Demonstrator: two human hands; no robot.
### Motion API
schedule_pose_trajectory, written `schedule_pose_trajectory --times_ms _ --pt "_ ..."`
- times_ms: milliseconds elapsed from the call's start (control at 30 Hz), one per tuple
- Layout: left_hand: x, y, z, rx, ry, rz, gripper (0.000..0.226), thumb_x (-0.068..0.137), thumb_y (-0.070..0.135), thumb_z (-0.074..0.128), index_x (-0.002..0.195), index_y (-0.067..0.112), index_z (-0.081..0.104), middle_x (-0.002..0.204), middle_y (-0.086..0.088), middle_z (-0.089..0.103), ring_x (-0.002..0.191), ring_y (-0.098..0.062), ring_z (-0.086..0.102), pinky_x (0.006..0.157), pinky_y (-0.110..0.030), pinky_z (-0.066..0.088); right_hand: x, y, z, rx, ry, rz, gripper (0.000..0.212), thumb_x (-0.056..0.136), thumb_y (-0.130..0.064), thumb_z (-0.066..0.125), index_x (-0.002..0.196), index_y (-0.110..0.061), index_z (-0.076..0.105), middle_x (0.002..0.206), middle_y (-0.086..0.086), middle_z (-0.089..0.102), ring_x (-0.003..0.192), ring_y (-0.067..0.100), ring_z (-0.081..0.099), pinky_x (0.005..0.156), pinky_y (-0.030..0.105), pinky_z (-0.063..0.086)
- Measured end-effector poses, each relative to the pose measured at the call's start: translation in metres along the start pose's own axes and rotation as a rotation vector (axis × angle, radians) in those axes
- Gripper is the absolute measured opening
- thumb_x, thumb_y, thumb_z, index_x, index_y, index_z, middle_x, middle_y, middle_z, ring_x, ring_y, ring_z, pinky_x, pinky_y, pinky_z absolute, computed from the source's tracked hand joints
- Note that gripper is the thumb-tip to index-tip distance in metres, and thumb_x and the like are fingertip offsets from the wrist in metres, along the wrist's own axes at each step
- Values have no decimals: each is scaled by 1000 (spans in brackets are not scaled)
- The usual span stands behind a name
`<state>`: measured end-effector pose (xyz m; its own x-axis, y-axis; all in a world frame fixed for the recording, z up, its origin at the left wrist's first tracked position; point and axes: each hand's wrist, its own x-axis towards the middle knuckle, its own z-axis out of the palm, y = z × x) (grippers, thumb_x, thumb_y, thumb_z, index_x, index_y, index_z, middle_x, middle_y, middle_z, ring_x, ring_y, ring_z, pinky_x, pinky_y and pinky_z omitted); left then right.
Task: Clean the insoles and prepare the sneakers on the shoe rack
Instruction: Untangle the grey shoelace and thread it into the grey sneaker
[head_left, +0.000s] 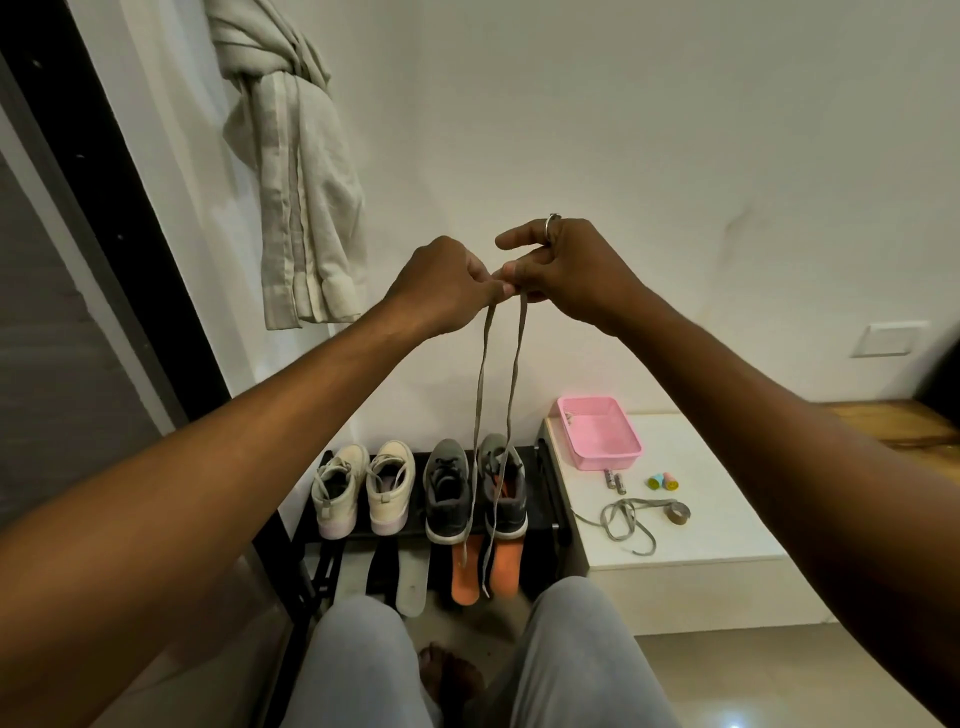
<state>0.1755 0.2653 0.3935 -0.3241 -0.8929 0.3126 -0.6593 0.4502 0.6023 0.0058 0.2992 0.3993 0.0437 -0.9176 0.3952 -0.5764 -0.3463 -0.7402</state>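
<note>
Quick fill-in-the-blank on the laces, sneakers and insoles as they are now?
The left hand and right hand hold a shoelace hanging in ____ strands.
On the shoe rack, the beige sneakers stand ____ of the grey sneakers.
A second lace lies on the white cabinet near the ____ basket.
The insoles below the grey sneakers are ____.
Answers: two; left; pink; orange
</note>
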Motion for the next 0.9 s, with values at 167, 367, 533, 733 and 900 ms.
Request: schedule_pose_trajectory --times_ms 167,367,533,733,900 --pt "2 0 2 -162 -162 -69 27 96 37 68 100 12 77 104 3 73 93 -18 70 64 -26 44 0 -2 0 25 15 -14 32 95 -11 68 127 -11 64 89 -2 79 89 12 75 80 23 56" --pt "-1 2 5 -335 -210 -101 26 98 40 64 110 19 75 114 9 72 97 -14 70 82 -36 50 -1 0 -3 138 31 -33 29 97 -8 64 126 -11 64 96 3 79 94 12 75 94 30 57" --pt "-2 7 11 -464 -161 -68 17 98 35 66 102 21 75 114 9 72 92 -12 68 74 -27 49 -1 -1 -2 198 50 -45 30 98 -5 60 127 -8 64 101 6 78 94 16 76 95 38 58" --pt "1 15 10 -507 -22 -36 20 97 35 68 79 26 72 89 10 71 80 2 58 67 -16 42 1 7 4 299 36 64 34 107 -22 46 139 -18 56 122 1 71 110 19 70 100 44 55" --pt "3 15 6 -583 54 -90 14 97 32 68 89 24 75 85 14 71 80 8 63 81 -24 45 -8 8 7 460 -234 183 38 110 -35 37 130 -11 58 110 11 75 103 29 73 98 43 53"
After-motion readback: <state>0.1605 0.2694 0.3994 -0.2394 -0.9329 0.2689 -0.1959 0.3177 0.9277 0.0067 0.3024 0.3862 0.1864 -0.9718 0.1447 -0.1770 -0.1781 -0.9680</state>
